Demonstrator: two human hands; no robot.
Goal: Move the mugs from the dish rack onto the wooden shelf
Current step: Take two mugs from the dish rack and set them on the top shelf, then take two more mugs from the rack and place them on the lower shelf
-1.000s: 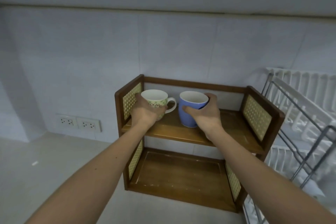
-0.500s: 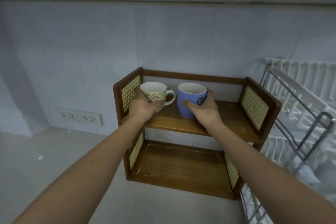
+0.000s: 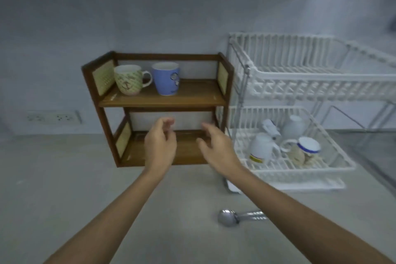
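A green patterned mug (image 3: 128, 79) and a blue mug (image 3: 166, 78) stand upright side by side on the top board of the wooden shelf (image 3: 192, 95). My left hand (image 3: 160, 144) and my right hand (image 3: 216, 149) hover empty in front of the shelf's lower level, fingers apart. The white dish rack (image 3: 300, 90) stands right of the shelf. Its lower tier holds several mugs: a white mug with a yellow band (image 3: 260, 148), a blue-rimmed patterned mug (image 3: 305, 152) and a white upturned mug (image 3: 293, 125).
Two metal spoons (image 3: 237, 216) lie on the grey counter near my right forearm. A wall socket strip (image 3: 53, 117) sits left of the shelf. The rack's upper tier holds nothing visible.
Both hands let go of the green and blue mugs on the top board and drew back and down. The view swung right and down, showing the rack's lower tier.
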